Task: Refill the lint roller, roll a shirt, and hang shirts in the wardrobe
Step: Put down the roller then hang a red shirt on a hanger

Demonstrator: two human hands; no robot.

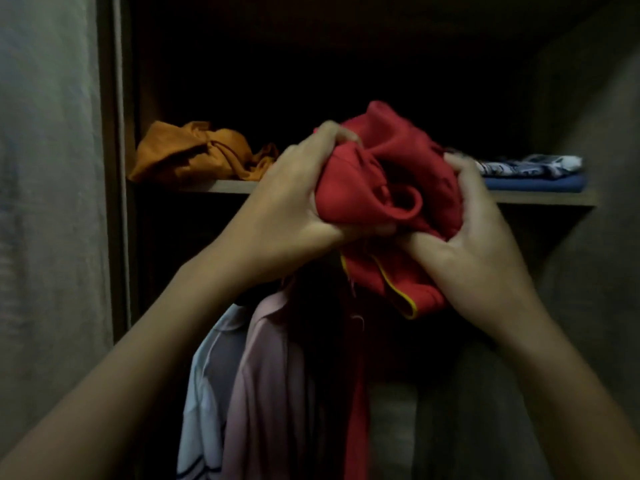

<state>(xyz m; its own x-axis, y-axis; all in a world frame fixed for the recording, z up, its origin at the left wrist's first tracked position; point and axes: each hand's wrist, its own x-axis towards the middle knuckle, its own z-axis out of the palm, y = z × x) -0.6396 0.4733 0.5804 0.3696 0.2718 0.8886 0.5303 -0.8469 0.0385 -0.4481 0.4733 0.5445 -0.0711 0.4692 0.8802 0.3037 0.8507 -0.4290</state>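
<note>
before the wardrobe shelf (221, 186), both hands clutch a bunched red shirt (391, 188); left hand (291, 206) at nine o'clock. right hand (485, 237) at three, fingers closed on it.

You find no readable text, label, brand, number or sign anywhere here. The patterned folded cloth (530, 165) on the wardrobe shelf (540, 198) carries a light and dark print, but it is too blurred and dim for you to make out any letters.
</note>
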